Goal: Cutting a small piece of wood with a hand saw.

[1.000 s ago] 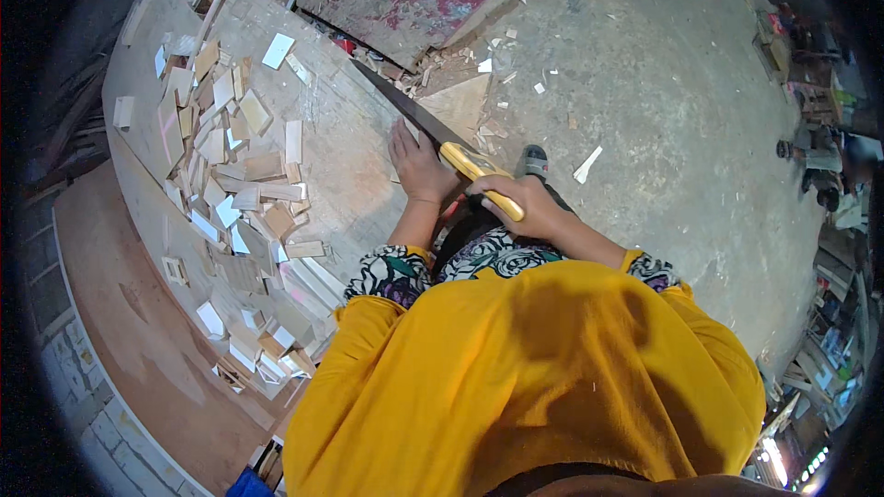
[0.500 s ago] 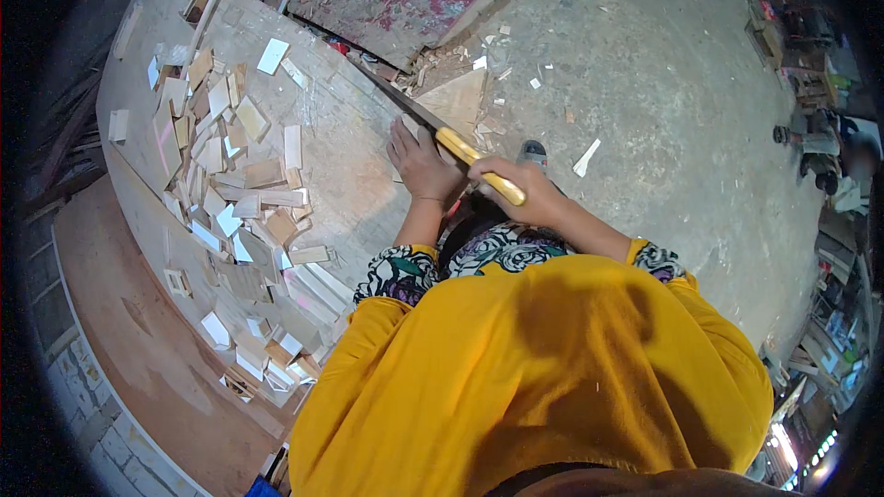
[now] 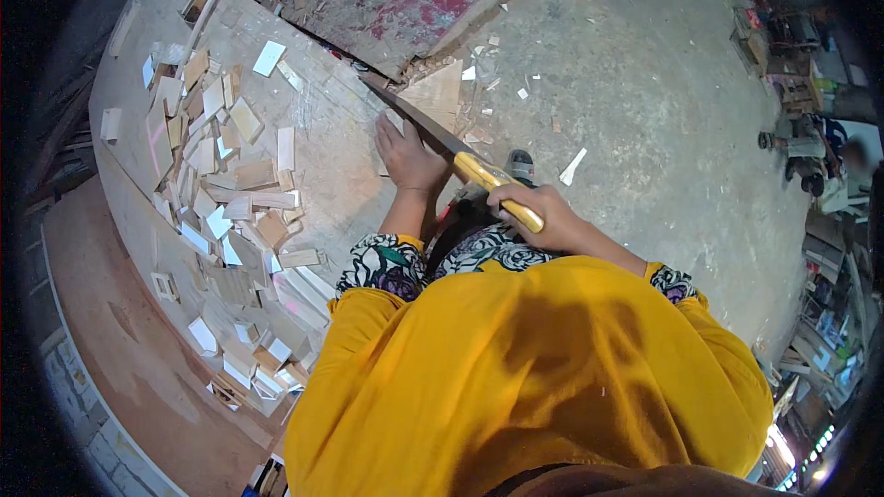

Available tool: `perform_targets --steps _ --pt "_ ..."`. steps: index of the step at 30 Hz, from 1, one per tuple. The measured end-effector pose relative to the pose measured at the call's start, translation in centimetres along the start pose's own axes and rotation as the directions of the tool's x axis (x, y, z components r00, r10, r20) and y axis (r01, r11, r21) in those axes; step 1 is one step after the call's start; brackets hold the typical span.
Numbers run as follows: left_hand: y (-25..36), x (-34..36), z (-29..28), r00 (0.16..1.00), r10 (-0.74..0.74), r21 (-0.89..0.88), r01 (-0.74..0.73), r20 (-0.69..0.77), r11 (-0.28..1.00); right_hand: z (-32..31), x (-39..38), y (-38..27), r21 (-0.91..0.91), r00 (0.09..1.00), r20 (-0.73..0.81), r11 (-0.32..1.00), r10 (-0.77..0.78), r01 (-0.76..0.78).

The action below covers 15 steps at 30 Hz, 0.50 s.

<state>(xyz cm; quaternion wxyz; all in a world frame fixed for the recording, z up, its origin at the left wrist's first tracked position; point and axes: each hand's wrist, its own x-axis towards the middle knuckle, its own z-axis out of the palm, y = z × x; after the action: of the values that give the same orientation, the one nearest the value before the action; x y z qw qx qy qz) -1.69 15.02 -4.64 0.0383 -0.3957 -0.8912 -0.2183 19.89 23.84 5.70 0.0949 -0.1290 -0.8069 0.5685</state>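
My right hand (image 3: 539, 213) grips the yellow handle of a handsaw (image 3: 428, 129). The dark blade runs away to the upper left, along the edge of a wooden worktop (image 3: 327, 143). Just left of the blade, my left hand (image 3: 410, 161) presses down on the worktop with its fingers stretched forward. Whether a piece of wood lies beneath that palm is hidden. Wood offcuts (image 3: 244, 120), some with white faces, lie heaped on the worktop to the left of my left hand.
Below the saw, a triangular wood scrap (image 3: 437, 97) and small chips lie on the concrete floor (image 3: 654, 129). A shod foot (image 3: 520, 166) shows just past the handle. Clutter lines the far right, where another person (image 3: 843, 161) is partly visible. A brown board (image 3: 120, 313) lies at lower left.
My right hand has drawn the saw back toward me and to the right, showing more of the blade. The left hand stays pressed down in about the same place. The view has shifted slightly.
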Motion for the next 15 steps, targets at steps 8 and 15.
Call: perform_targets --steps 8,15 --pt "0.3 -0.9 -0.7 0.997 0.050 -0.047 -0.047 0.054 0.998 -1.4 -1.6 -1.3 -0.006 0.996 0.014 0.997 0.083 -0.083" --pt "0.2 -1.0 -0.1 0.997 0.066 -0.041 -0.065 0.029 0.997 -0.9 1.5 -1.4 0.044 0.994 -0.086 0.997 0.062 -0.058"
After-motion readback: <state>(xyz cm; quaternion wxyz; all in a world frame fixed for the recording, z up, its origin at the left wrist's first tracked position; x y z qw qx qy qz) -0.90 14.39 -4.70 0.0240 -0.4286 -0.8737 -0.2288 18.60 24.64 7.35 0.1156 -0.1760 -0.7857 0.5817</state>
